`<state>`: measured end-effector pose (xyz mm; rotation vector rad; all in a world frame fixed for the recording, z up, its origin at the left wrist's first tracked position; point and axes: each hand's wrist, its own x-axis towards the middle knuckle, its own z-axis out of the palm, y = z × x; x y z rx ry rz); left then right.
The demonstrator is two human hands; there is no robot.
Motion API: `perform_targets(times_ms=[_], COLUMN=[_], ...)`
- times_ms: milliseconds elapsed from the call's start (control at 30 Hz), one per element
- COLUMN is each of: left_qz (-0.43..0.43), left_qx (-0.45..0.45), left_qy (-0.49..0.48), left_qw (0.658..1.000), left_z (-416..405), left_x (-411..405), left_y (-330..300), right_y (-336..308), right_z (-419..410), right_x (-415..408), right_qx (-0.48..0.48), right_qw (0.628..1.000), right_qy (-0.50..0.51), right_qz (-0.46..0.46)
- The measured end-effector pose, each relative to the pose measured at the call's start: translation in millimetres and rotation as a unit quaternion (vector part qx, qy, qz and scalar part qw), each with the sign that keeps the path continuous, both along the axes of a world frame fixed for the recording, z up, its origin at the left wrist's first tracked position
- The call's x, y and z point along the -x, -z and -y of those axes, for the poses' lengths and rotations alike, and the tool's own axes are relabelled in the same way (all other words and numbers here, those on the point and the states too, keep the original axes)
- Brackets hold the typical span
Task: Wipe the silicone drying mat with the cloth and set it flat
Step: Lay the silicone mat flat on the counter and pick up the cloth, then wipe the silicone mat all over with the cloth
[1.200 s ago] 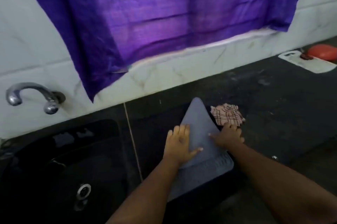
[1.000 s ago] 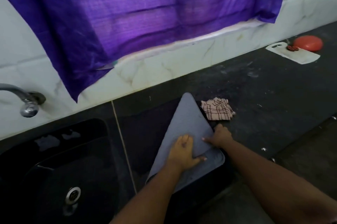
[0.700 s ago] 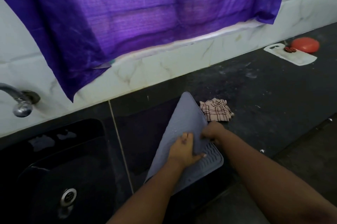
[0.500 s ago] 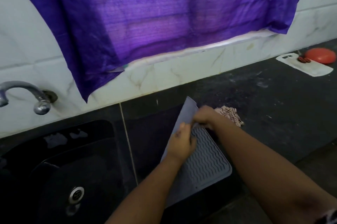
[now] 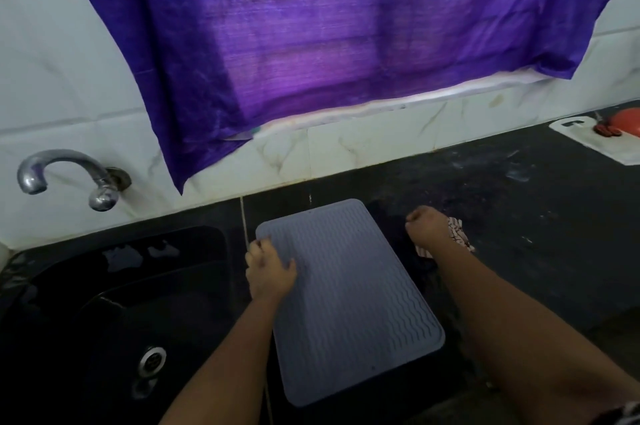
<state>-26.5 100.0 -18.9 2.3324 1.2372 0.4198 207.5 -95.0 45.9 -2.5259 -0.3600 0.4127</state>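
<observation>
The left hand (image 5: 269, 272) rested on the left edge of the silicone drying mat (image 5: 349, 300), its fingers loosely bent over the far-left corner and its thumb spread onto the ribbed surface; whether it pinched the edge or only pressed on it could not be told. The mat lay unfolded and flat under that hand, wavy ribs upward, stretching from the fingertips away to the right and back toward the person. To the right of the mat, apart from it, the right hand (image 5: 427, 225) was curled with its knuckles pointing away, lying over the checked cloth (image 5: 457, 237). The cloth showed only as a crumpled bit peeking out on the far right side of that hand and below the wrist, so whether the fingers actually gripped it could not be told.

Both hands and the mat were over the dark countertop (image 5: 519, 224). Just left of the left hand lay the black sink (image 5: 114, 303), with its metal drain (image 5: 152, 359) nearer the person. Farther left and beyond, a chrome tap (image 5: 69, 175) stuck out of the white tiled wall (image 5: 62, 78). Straight beyond the hands a purple curtain (image 5: 329, 30) hung down. Far off to the right of the right hand, a white cutting board (image 5: 595, 140) lay on the countertop with a red object (image 5: 627, 121) on it.
</observation>
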Motion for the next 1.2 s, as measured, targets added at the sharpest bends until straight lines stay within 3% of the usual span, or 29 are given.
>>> perform_targets(times_ms=[133, 233, 333, 433, 467, 533, 600, 633, 667, 733, 800, 867, 900, 1000, 1067, 1167, 1200], left_qz=[0.009, 0.012, 0.017, 0.034, 0.036, 0.044, 0.053, 0.054, 0.052, 0.045, 0.034, 0.018, 0.003, -0.054, -0.071, -0.109, -0.146], left_qx=[0.015, 0.031, 0.031, 0.031, 0.023, 0.008, 0.006, 0.013, 0.021, 0.027, 0.023, 0.037, 0.046, -0.006, -0.032, -0.014, -0.017], left_qy=[0.08, 0.104, 0.098, 0.084, 0.078, 0.061, 0.035, 0.021, 0.004, -0.026, -0.043, -0.042, -0.036, -0.038, -0.039, 0.031, 0.066], left_qw=[0.997, 0.994, 0.995, 0.995, 0.996, 0.997, 0.998, 0.998, 0.998, 0.998, 0.998, 0.998, 0.998, 0.998, 0.996, 0.993, 0.987], left_z=[25.3, 38.8, 47.5, 48.4, 46.0, 38.2, 27.3, 21.7, 15.6, 1.5, -16.0, -33.6, -42.4, -72.3, -95.5, -129.5, -138.0], left_x=[-20.9, -34.3, -40.3, -35.2, -32.0, -24.5, -14.9, -9.6, -3.6, 6.4, 12.2, 14.5, 14.2, 7.5, -2.7, -20.2, -25.2], left_y=[11.3, 19.1, 22.8, 23.8, 23.2, 20.8, 18.5, 17.8, 17.5, 16.1, 15.1, 11.5, 9.0, -0.1, -6.4, -1.0, 5.1], right_y=[37.0, 68.6, 92.2, 92.7, 88.3, 69.7, 39.1, 27.7, 19.3, 17.7, 17.9, 17.7, 18.6, 7.1, 0.1, 15.7, 29.9], right_z=[43.1, 61.4, 67.7, 65.3, 60.8, 49.5, 34.2, 28.8, 22.5, 8.6, -8.0, -29.7, -43.9, -97.4, -142.9, -209.3, -228.3], right_x=[-24.4, -28.9, -34.1, -44.7, -47.4, -48.0, -42.1, -41.0, -40.5, -42.6, -34.4, -20.3, -13.3, 10.8, 33.4, 61.2, 67.0], right_qx=[0.128, 0.13, 0.106, 0.144, 0.124, -0.025, -0.216, -0.305, -0.401, -0.548, -0.576, -0.569, -0.56, -0.491, -0.438, -0.329, -0.266], right_qw=[0.986, 0.978, 0.965, 0.944, 0.947, 0.968, 0.963, 0.94, 0.893, 0.733, 0.635, 0.595, 0.593, 0.656, 0.748, 0.906, 0.929], right_qy=[-0.078, -0.151, -0.172, -0.171, -0.14, -0.041, 0.099, 0.15, 0.17, 0.111, 0.07, 0.046, 0.031, -0.015, -0.073, -0.203, -0.251], right_qz=[0.068, 0.054, 0.165, 0.241, 0.259, 0.247, 0.131, 0.023, -0.115, -0.388, -0.511, -0.566, -0.578, -0.573, -0.493, -0.171, -0.048])
